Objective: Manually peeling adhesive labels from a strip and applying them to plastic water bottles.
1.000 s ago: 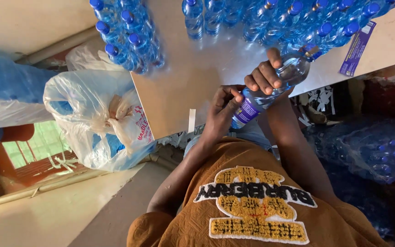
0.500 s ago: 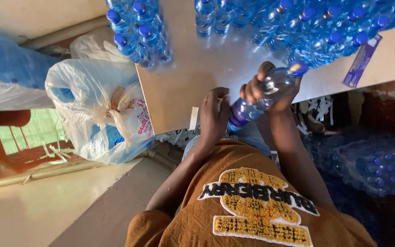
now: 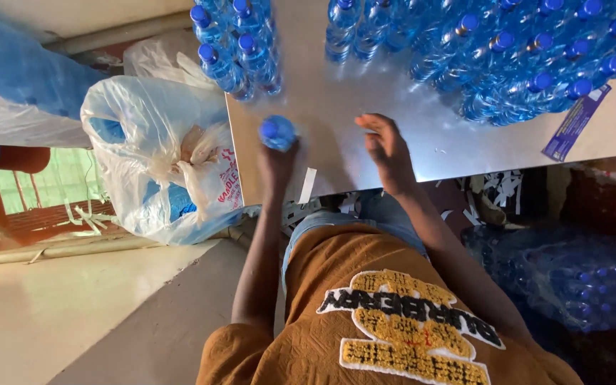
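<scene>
My left hand (image 3: 274, 162) is shut on a small water bottle with a blue cap (image 3: 277, 132), held upright at the near left corner of the shiny metal table (image 3: 336, 121). My right hand (image 3: 386, 146) hovers over the table's near edge, holding nothing, fingers loosely curled and apart. A small cluster of blue-capped bottles (image 3: 235, 44) stands just beyond my left hand. A larger crowd of such bottles (image 3: 515, 60) fills the far right of the table.
A white plastic bag (image 3: 155, 153) with blue contents sits left of the table. A purple label strip (image 3: 575, 122) lies at the table's right edge, a white paper strip (image 3: 306, 185) at the near edge. Wrapped bottle packs (image 3: 572, 278) lie at my right.
The bottle was held by both hands on the right. Now my left hand has carried it to the table's left corner, and my right hand has let go.
</scene>
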